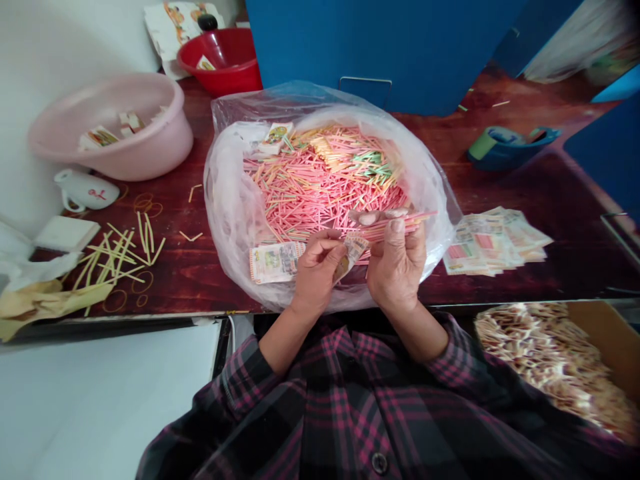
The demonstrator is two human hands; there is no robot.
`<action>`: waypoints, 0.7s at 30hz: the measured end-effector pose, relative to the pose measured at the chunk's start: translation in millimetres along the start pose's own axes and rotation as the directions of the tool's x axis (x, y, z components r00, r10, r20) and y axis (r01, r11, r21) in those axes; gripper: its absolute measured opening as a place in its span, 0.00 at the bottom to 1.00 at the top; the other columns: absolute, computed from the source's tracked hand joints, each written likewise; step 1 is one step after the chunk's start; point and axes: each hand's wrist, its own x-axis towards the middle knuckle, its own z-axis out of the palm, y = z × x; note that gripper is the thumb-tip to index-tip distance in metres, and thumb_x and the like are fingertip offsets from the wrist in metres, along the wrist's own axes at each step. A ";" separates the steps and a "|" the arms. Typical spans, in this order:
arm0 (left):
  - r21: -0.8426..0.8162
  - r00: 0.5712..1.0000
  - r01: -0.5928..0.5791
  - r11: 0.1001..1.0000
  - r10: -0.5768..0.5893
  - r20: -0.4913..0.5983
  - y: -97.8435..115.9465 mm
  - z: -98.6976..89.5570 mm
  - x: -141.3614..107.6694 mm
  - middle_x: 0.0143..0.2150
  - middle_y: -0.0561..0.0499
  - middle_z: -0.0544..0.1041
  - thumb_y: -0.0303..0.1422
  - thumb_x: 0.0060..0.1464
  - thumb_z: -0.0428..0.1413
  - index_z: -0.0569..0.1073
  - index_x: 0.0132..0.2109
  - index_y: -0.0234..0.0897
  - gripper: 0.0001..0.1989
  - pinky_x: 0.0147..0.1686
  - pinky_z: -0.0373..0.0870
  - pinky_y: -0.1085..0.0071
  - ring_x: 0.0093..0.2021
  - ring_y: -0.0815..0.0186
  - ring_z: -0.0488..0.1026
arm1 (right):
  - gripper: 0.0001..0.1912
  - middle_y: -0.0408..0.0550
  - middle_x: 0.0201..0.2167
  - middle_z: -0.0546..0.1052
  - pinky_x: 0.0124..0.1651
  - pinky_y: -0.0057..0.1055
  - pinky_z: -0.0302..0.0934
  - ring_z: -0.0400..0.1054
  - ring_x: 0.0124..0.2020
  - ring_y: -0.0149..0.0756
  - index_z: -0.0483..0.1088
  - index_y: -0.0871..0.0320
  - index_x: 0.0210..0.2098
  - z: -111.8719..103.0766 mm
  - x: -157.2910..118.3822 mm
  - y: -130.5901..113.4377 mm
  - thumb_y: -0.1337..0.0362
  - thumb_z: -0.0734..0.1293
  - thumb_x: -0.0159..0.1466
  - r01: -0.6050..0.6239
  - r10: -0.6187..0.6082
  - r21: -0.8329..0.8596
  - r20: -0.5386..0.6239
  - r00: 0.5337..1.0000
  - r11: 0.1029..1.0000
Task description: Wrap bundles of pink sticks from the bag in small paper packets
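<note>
A clear plastic bag (227, 220) sits wide open on the table, full of thin pink, orange and green sticks (320, 187). Over its near side, my left hand (317, 270) pinches a small printed packet (356, 247). My right hand (399, 263) grips a small bunch of pink sticks (383, 230) lying crosswise in its fingers, close to the packet. Whether any stick is inside that packet I cannot tell. A flat stack of printed packets (275, 262) rests at the bag's near left, beside my left hand. Filled packets (495, 243) lie fanned out on the right.
Left stand a pink basin (165, 143), a white mug (93, 191) and loose pale yellow sticks (113, 257). Behind are a red basin (225, 63) and a blue panel (360, 40). A blue container (513, 155) stands right. Below the table edge, a box holds many packets (540, 360).
</note>
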 end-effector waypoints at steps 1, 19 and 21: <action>-0.015 1.000 -0.004 1.000 0.004 0.007 -0.3 -0.2 0.0 0.49 0.49 0.80 0.43 0.59 0.67 0.81 0.33 0.42 0.11 0.59 0.71 0.60 0.53 0.60 0.76 | 0.05 0.40 0.39 0.78 0.54 0.44 0.76 0.80 0.48 0.39 0.66 0.44 0.44 -0.1 0.2 0.0 0.53 0.62 0.76 -0.007 0.007 0.005 -0.006 1.000 1.000; 0.041 0.985 -0.168 0.985 0.167 0.034 -0.7 -5.1 1.7 0.49 0.51 0.79 0.42 0.62 0.66 0.82 0.37 0.44 0.09 0.63 0.68 0.59 0.55 0.62 0.75 | 0.10 0.43 0.52 0.83 0.61 0.44 0.72 0.79 0.54 0.39 0.74 0.44 0.52 -16.9 -5.9 5.8 0.53 0.66 0.75 -0.097 0.117 -0.117 0.183 0.976 0.988; 0.052 0.984 -0.174 0.983 0.173 0.031 -1.0 -4.4 2.0 0.49 0.51 0.79 0.41 0.63 0.66 0.82 0.37 0.44 0.08 0.62 0.68 0.60 0.54 0.62 0.75 | 0.15 0.43 0.55 0.82 0.61 0.45 0.73 0.79 0.57 0.40 0.70 0.42 0.59 -18.2 -3.9 5.3 0.51 0.66 0.74 -0.105 0.119 -0.074 0.227 0.967 0.992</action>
